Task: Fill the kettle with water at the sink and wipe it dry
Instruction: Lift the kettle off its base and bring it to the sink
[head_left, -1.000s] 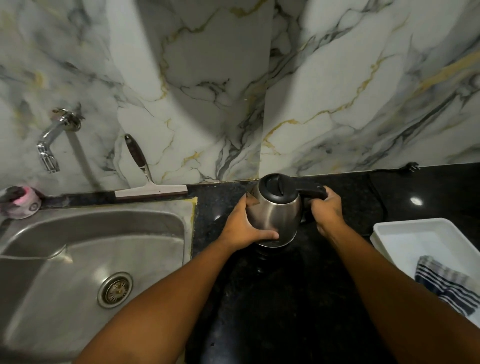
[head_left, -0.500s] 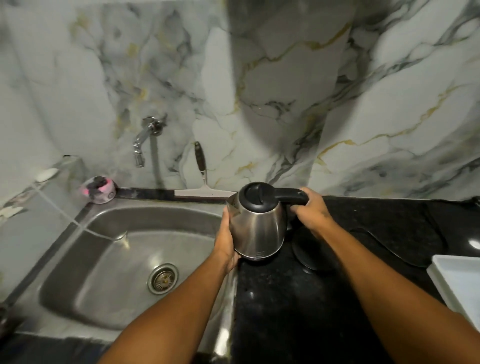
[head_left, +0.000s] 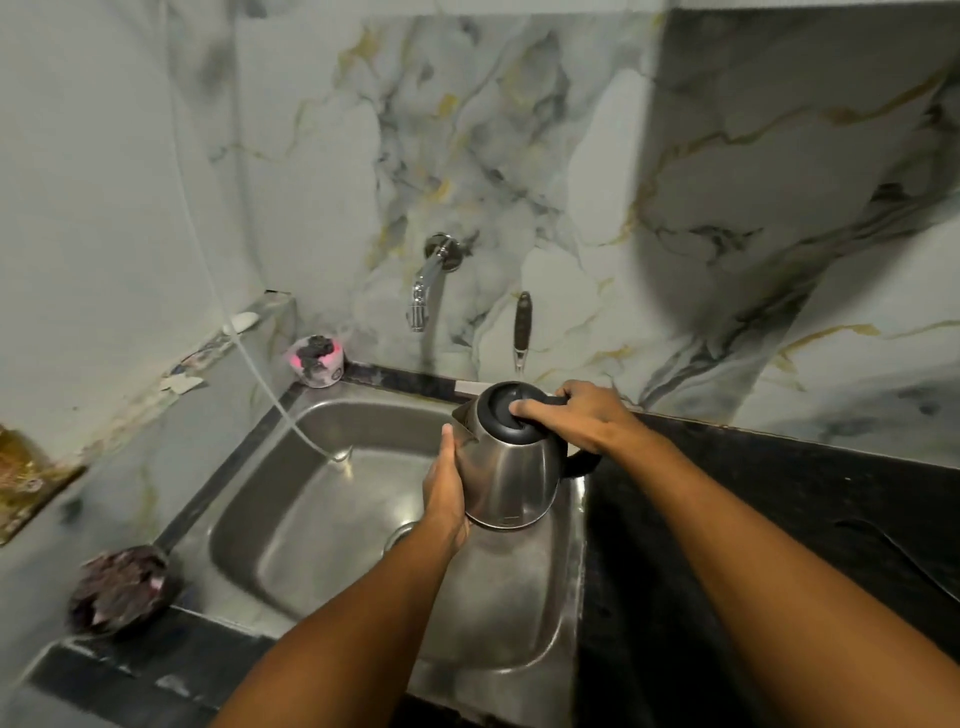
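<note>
A steel kettle (head_left: 511, 478) with a black lid and black handle hangs in the air over the right part of the steel sink (head_left: 291, 525). My left hand (head_left: 447, 493) cups the kettle's left side, below the spout. My right hand (head_left: 576, 418) grips the top of the handle, with its fingers lying on the lid. The lid is down. A chrome tap (head_left: 428, 283) sticks out of the marble wall behind the sink, left of the kettle and apart from it. No water runs from it.
A squeegee (head_left: 521, 332) leans on the wall behind the kettle. A pink-and-black scrubber tub (head_left: 315, 359) sits at the sink's back left corner, a dark scrub pad (head_left: 122, 590) at its front left. A thin white hose (head_left: 249, 358) drops into the basin. Black counter (head_left: 779, 519) lies right.
Both hands have carried the kettle left, from the black counter to above the sink. My right fingers have shifted onto the lid. The view has swung left, so the white tray is gone.
</note>
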